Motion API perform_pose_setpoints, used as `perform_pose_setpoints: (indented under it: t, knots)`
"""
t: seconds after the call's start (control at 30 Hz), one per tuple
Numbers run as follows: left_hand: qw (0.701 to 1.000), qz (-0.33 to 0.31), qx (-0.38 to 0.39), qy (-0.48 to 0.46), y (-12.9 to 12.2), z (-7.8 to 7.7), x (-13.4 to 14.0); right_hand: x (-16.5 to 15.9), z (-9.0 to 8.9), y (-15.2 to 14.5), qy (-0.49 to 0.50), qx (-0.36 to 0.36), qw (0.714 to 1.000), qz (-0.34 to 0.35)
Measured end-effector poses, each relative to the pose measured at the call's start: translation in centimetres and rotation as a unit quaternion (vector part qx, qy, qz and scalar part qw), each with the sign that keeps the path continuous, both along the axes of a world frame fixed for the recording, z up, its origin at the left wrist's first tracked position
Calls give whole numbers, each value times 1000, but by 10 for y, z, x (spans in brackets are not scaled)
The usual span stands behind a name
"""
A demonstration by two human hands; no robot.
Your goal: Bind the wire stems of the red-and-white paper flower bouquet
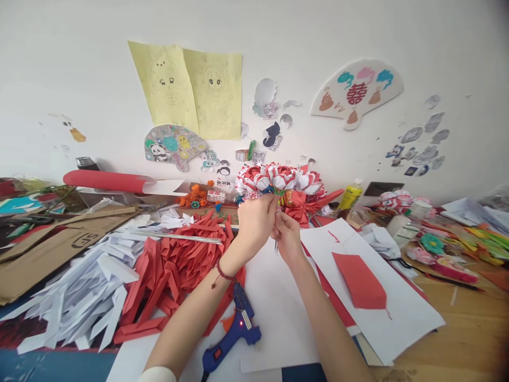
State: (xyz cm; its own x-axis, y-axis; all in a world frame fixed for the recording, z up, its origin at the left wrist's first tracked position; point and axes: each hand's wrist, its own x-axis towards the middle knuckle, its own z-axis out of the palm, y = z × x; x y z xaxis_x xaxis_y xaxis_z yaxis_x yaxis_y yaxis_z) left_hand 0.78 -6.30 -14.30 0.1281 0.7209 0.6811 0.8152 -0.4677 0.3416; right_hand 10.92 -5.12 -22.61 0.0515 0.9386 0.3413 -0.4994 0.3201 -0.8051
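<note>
My left hand (pixel 254 223) is closed around the stems of a bunch of red-and-white folded paper flowers (pixel 278 179), held upright above the table. My right hand (pixel 287 236) sits just beside and below it, fingers pinched at the lower stems; thin stem ends poke out under it. A red string bracelet circles my left wrist. Under my forearms lies a blue glue gun (pixel 233 337) with a small red light on, resting on white paper.
Piles of folded red paper strips (pixel 175 265) and white strips (pixel 79 297) lie at left, cardboard (pixel 43 249) beyond. A red paper piece (pixel 360 281) rests on a white sheet at right. A yellow glue bottle (pixel 350 196) and craft clutter line the wall.
</note>
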Motion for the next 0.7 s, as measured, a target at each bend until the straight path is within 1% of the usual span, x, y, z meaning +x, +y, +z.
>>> perform_pose_setpoints:
  t: [0.1, 0.2, 0.33, 0.43, 0.53, 0.7]
  knots:
    - [1000, -9, 14, 8, 2, -3, 1, -1, 4, -2, -2, -9, 1000, -23]
    - [1000, -6, 23, 10, 5, -6, 1, -2, 7, -4, -8, -15, 999, -31]
    - [999, -11, 32, 8, 8, -9, 1, -2, 4, -1, -19, -6, 998, -55]
    - [1000, -12, 20, -14, 10, -9, 2, -1, 0, 2, -23, 11, 997, -76]
    - [999, -18, 12, -50, 10, -7, 2, -1, -1, 2, -20, 25, 997, -67]
    - [996, -26, 10, -83, 8, -5, 2, 1, 0, 1, -14, 18, 999, -34]
